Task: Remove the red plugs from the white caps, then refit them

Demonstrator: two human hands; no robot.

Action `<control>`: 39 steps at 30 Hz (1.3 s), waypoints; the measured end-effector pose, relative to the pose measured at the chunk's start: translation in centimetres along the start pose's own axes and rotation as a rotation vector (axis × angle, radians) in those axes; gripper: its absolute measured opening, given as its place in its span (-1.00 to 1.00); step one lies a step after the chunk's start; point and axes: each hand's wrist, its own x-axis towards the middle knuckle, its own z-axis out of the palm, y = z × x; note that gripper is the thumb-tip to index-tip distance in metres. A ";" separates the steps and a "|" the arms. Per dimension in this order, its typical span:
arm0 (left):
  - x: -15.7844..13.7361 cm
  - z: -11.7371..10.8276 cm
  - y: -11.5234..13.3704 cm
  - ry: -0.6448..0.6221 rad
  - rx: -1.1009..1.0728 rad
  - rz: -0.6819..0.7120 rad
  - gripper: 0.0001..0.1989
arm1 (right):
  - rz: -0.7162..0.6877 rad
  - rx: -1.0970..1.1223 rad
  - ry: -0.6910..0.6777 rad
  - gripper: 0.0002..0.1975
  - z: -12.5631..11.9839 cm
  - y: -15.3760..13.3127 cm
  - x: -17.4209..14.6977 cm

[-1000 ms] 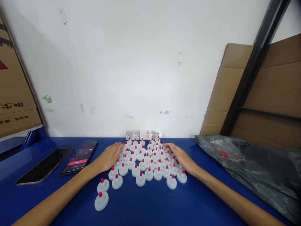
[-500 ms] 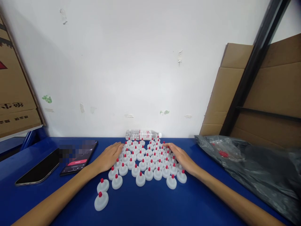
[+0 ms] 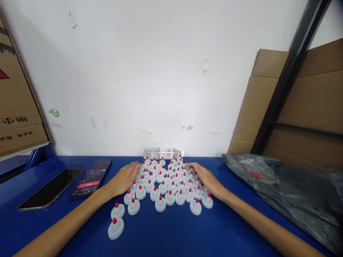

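White, round, red-tipped caps [image 3: 163,189]

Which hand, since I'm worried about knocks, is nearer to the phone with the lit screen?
Left. The left hand is to the right of the lit phone; the right hand is farther away, across the white caps.

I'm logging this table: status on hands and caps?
Left hand, right hand open, flanking white caps. Caps mostly clustered, red tips up. Plastic bottle lying behind them.

We count over forty red-tipped white caps [image 3: 170,199] and our two hands [image 3: 125,179]. Left, we see two phones [image 3: 45,193]; far, one bottle [image 3: 164,153].
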 end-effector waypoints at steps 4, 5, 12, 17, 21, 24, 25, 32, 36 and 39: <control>0.0 0.1 -0.1 0.002 -0.003 0.002 -0.40 | 0.000 0.005 0.000 -0.42 0.0 0.0 0.0; 0.0 0.1 -0.1 0.002 -0.003 0.004 -0.40 | 0.003 0.007 -0.001 -0.42 0.0 0.0 0.0; 0.1 0.2 -0.2 0.007 -0.002 0.003 -0.39 | 0.007 -0.003 -0.013 -0.41 0.0 -0.1 0.0; 0.1 0.3 -0.3 0.005 0.004 -0.001 -0.36 | 0.008 -0.013 -0.014 -0.40 0.0 0.0 0.0; 0.0 0.4 -0.5 0.008 0.008 0.005 -0.37 | 0.001 -0.021 -0.009 -0.41 0.0 -0.1 -0.1; 0.0 0.4 -0.7 0.010 0.015 0.019 -0.39 | 0.003 -0.018 -0.010 -0.41 0.0 -0.2 -0.1; 0.0 0.5 -0.8 0.010 0.018 0.024 -0.40 | 0.005 -0.018 -0.011 -0.41 0.0 -0.1 -0.1; 0.1 0.7 -0.9 0.011 0.039 0.046 -0.41 | 0.000 -0.021 -0.015 -0.41 0.0 -0.2 -0.1; 0.1 0.6 -0.8 0.012 0.045 0.043 -0.41 | -0.001 -0.013 -0.010 -0.41 0.0 -0.2 -0.1; 0.1 0.6 -0.7 0.009 0.046 0.029 -0.40 | 0.003 -0.009 -0.006 -0.41 0.0 -0.1 0.0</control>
